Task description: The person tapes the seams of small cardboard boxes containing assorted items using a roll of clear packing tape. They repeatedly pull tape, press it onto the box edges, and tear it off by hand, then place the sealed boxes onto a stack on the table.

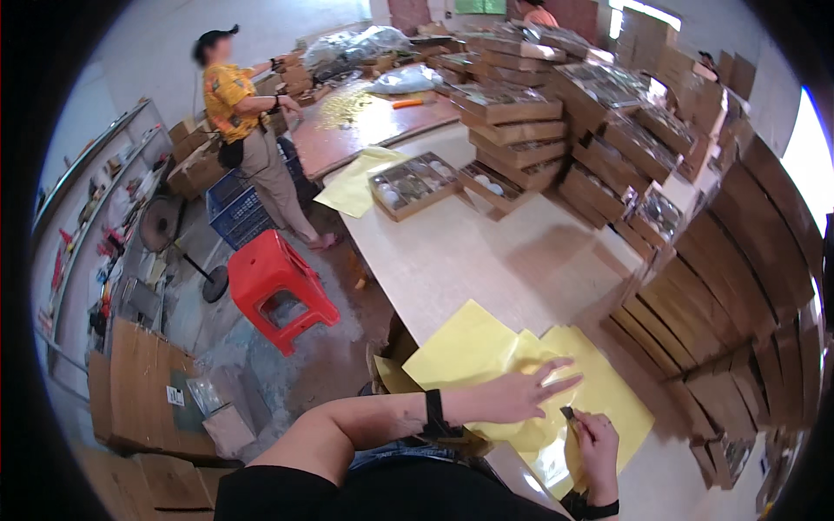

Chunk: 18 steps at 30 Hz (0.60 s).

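Glossy yellow sheets lie on the near end of the pale table, overlapping one another. My left hand reaches across them from the left, its fingers stretched out and spread over the sheets with nothing gripped. To its right, my right hand is closed in a pinch. A small dark flat piece sticks out from its fingertips over the yellow sheets; its exact kind is too small to make out. Dark bands circle both my wrists.
An open carton of round pale items sits farther up the table by another yellow sheet. Stacked cartons line the right. On the left stand a red stool, a fan and a person in a yellow shirt.
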Available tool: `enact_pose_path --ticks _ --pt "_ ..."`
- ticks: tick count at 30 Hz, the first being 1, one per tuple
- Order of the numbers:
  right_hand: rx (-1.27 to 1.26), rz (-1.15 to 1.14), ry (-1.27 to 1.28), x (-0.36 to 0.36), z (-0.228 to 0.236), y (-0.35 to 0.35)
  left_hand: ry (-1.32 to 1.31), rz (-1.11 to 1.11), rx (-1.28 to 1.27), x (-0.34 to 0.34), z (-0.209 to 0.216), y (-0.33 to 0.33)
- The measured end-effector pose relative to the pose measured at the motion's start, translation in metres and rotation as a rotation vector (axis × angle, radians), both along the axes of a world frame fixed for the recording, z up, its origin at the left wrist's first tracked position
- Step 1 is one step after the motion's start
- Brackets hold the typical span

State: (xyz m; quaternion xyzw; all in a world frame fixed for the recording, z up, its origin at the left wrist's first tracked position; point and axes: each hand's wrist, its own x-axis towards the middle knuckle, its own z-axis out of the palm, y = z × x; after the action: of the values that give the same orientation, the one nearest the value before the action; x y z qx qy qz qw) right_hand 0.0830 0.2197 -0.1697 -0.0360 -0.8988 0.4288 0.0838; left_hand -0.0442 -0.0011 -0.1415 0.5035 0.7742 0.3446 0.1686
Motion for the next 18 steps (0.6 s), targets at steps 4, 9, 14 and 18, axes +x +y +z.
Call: enact_pose_path --ticks 4,9,14,18 --pt "-0.004 0.011 0.004 0.000 -0.005 -0.002 0.229 -0.151 0.038 0.002 -0.017 0.015" --pt "-0.032 0.014 0.067 0.002 -0.017 0.002 0.234 -0.214 0.246 -0.002 -0.043 0.026" --pt "-0.050 0.061 0.016 0.001 -0.009 0.002 0.247 -0.201 0.194 -0.001 -0.035 0.024" --pt "-0.124 0.024 0.019 0.001 -0.015 0.000 0.256 -0.207 0.167 -0.001 -0.035 0.019"
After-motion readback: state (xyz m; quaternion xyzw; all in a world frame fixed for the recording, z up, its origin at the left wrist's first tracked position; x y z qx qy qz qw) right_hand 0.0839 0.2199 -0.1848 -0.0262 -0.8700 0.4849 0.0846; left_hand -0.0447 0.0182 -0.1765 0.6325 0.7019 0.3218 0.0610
